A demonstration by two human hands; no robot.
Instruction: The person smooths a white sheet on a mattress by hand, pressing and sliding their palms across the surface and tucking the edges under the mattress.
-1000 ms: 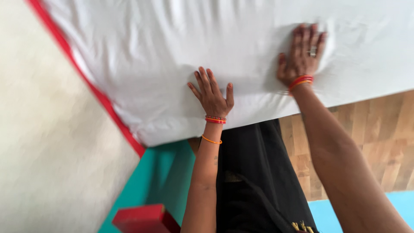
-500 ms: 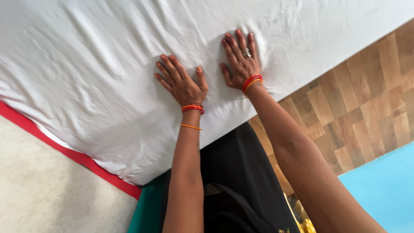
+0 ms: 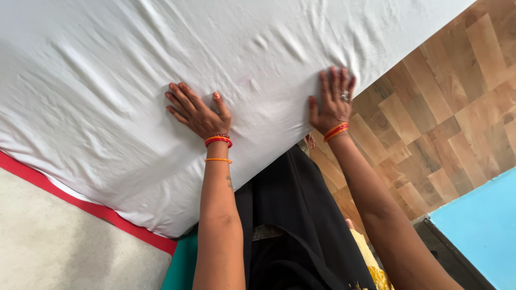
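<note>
A white sheet covers a mattress that fills the upper left of the head view. It is wrinkled around my hands. My left hand lies flat on the sheet, fingers spread, with red and orange bangles at the wrist. My right hand presses flat on the sheet close to its edge, fingers together, a ring on one finger and red bangles at the wrist. Neither hand grips anything.
A red strip borders the sheet's lower edge, with a beige surface below it. Wooden parquet floor lies to the right. A light blue surface is at the lower right. My black garment hangs below.
The view has swung, so the sheet's edge now runs further right. Both hands stayed flat on the sheet and slid along it, the right hand nearer the edge.
</note>
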